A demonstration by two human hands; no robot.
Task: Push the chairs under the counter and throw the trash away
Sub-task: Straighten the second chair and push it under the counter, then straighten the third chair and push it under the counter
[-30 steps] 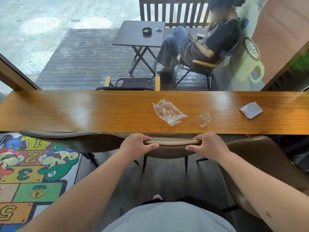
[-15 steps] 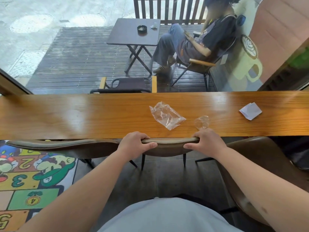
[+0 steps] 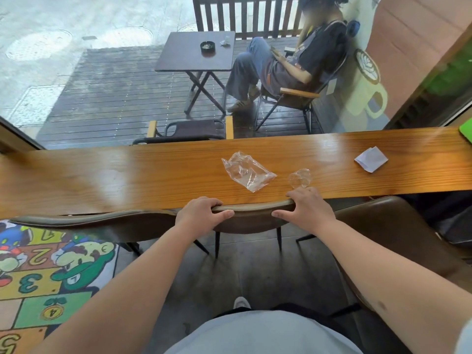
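My left hand [image 3: 200,214] and my right hand [image 3: 306,208] both grip the top edge of a brown chair [image 3: 252,217]. Its backrest touches the front edge of the wooden counter [image 3: 127,180], and its seat is hidden beneath. A second brown chair [image 3: 89,226] stands to the left with its back along the counter edge. A third brown chair [image 3: 388,226] at the right stands out from the counter. On the counter lie a clear plastic wrapper [image 3: 246,173], a small crumpled clear plastic piece [image 3: 300,177] and a folded white paper [image 3: 370,158].
A colourful numbered floor mat [image 3: 43,277] lies at the lower left. Behind the counter is a window; outside are a deck, a small dark table [image 3: 196,54], a folding chair and a seated person. A green object [image 3: 466,130] sits at the counter's far right.
The middle chair has slid forward until its backrest meets the counter edge. Both hands kept their grip and moved forward with it.
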